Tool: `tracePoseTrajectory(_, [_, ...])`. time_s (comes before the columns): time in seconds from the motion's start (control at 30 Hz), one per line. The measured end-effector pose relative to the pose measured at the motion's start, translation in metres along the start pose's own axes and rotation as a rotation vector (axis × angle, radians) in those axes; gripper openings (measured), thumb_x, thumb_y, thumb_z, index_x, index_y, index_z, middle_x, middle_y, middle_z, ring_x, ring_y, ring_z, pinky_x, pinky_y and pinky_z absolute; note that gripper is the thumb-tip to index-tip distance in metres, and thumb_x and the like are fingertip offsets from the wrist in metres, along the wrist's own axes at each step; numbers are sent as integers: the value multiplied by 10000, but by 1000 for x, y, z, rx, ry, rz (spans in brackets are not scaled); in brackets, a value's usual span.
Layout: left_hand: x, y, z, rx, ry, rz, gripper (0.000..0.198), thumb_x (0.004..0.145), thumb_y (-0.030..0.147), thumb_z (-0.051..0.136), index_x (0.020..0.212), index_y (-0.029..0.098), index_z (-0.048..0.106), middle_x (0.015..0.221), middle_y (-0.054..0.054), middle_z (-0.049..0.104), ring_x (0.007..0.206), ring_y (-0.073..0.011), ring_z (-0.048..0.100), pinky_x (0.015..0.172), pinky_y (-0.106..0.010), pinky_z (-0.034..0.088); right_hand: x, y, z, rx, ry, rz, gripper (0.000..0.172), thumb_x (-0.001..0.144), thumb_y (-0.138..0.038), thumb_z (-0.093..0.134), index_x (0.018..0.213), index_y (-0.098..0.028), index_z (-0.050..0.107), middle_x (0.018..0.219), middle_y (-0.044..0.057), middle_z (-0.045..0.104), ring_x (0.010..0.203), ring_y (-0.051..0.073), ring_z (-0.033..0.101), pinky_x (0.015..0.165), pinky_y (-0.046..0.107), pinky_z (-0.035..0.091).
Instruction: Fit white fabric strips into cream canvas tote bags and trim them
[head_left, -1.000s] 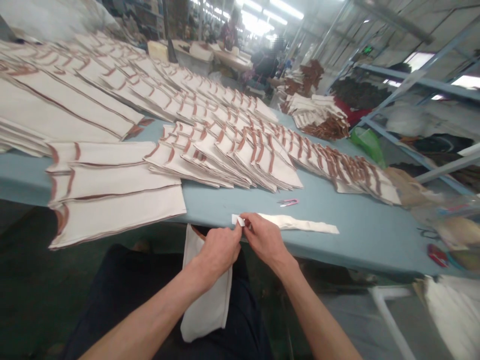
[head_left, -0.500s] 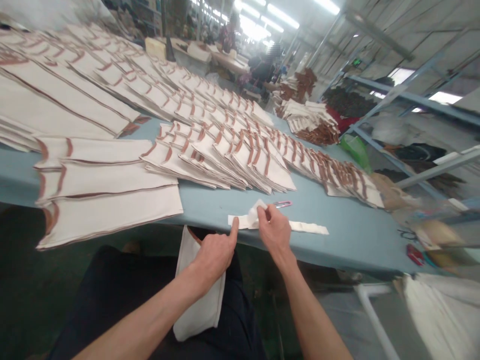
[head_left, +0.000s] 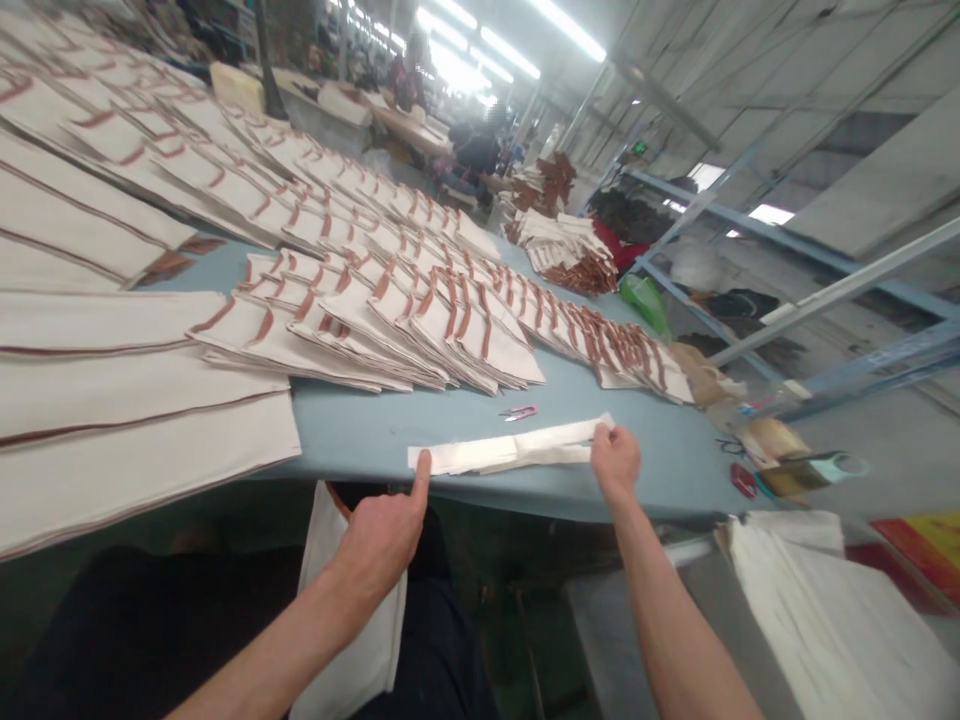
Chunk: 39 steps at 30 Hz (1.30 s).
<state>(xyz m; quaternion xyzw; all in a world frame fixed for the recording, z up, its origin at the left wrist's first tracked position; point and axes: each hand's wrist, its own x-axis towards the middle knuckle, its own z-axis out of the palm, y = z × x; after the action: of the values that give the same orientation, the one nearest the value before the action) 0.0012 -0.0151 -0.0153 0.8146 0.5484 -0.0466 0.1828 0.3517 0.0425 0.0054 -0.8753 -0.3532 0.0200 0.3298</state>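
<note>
A stack of thin white strips [head_left: 472, 455] lies along the near edge of the blue-covered table; whether they are cloth or paper I cannot tell. My left hand [head_left: 382, 530] presses the left end with an outstretched index finger, its other fingers curled. At the other end, my right hand [head_left: 616, 462] pinches the tip of the top white strip [head_left: 566, 433], which is drawn out to the right and slightly raised. Pink-handled thread snips [head_left: 519, 412] lie just beyond the strips. A cream fabric piece with brown edging [head_left: 352, 610] hangs over my lap below the left hand.
Overlapping rows of cream, brown-trimmed fabric pieces [head_left: 360, 310] cover the table's far side and left. Dark scissors [head_left: 729, 447], a red object [head_left: 743, 480] and a tape roll [head_left: 844, 466] sit at the right end. Folded white cloth [head_left: 817, 600] is stacked below right.
My right hand has moved right, pulling the strip's folded-over end out to nearly full length. My left index finger stays on the left end. The camera view has shifted right.
</note>
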Motion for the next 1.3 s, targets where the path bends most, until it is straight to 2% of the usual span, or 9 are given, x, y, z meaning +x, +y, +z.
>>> tracePoseTrajectory(0.27, [-1,2,0,-31,23,-22,783,959,74,459,1686,101,170,937,-245,815,879,-399,805,859,-599,595,63,21,-61,236,125,233,363,1019,-353,678,1329,-170,634,1336,109,656,1110,266,689,918,466,611])
tracePoseTrajectory(0.47, [1,-13,6,-100,69,6,713,1014,162,434,1684,105,196,976,-209,817,949,-378,800,866,-485,592,52,-7,-93,404,99,149,305,1029,-355,668,1263,-160,654,1226,88,692,1008,223,710,860,420,623])
tracePoseTrajectory(0.57, [0,-27,9,-162,119,-14,681,1071,225,363,1693,104,114,949,-154,819,964,-331,800,860,-397,574,26,-28,-95,511,-3,19,233,1026,-368,662,1031,-136,687,946,37,718,761,153,691,653,285,593])
tracePoseTrajectory(0.7, [-7,-39,11,-232,197,-65,669,1092,249,302,1694,102,51,931,-133,812,940,-314,799,816,-355,545,-24,-62,-91,675,-200,-154,386,900,-541,722,761,-191,639,624,3,653,541,139,596,447,212,478])
tracePoseTrajectory(0.9, [-23,-45,12,-528,357,-94,546,1055,325,350,1569,168,444,848,-89,786,898,-316,776,790,-345,498,-110,-117,-76,856,-514,-257,546,747,-723,777,739,-193,644,603,6,672,498,133,590,441,227,514])
tracePoseTrajectory(1.0, [-38,-46,13,-638,403,-112,371,1026,410,424,1102,203,723,799,-69,748,856,-291,745,773,-324,471,-152,-141,-65,970,-698,-204,541,770,-706,783,770,-176,677,658,32,727,521,141,634,455,232,545])
tracePoseTrajectory(1.13, [-62,-33,22,-841,367,-57,440,972,459,527,623,201,601,537,10,525,586,-177,594,610,-254,399,-204,-162,-48,1199,-871,-25,441,738,-566,897,804,-188,678,725,24,773,587,146,695,507,220,585])
tracePoseTrajectory(1.23, [-75,-18,28,-1086,292,66,394,889,558,624,808,184,719,480,67,435,448,-118,443,476,-216,343,-236,-165,-37,1284,-915,83,375,756,-482,916,865,-198,698,830,27,806,671,152,737,582,231,621])
tracePoseTrajectory(1.3, [-82,-13,27,-1245,304,95,545,880,673,579,939,155,737,478,79,422,424,-110,410,466,-224,393,-253,-160,-32,1286,-950,138,358,763,-467,916,870,-195,709,831,24,803,670,148,735,605,234,625])
